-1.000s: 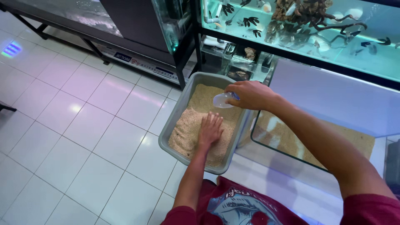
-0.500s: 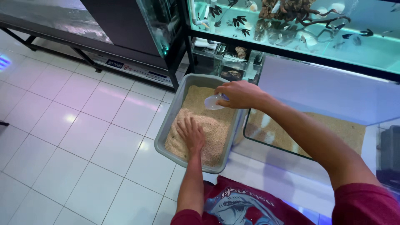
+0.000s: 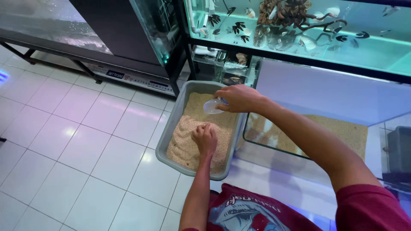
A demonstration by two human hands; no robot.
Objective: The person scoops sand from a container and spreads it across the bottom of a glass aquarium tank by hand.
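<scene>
- We see the long glass tank (image 3: 308, 141) on the white tiled floor (image 3: 77, 141), its bottom already layered with pale sand.
- Just beside it sits our grey plastic tub (image 3: 171, 137) of beige sand (image 3: 190, 141), within easy reach of both hands.
- Our left hand (image 3: 204, 137) digs in, fingers curled into the grains.
- Our right hand (image 3: 239, 98) grips a small clear plastic cup (image 3: 212, 106) above the tub's far end.

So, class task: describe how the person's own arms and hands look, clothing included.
Both forearms are bare, and the left hand and right hand wear no gloves, rings or watch that show. A short dark red sleeve covers the right upper arm.
</scene>
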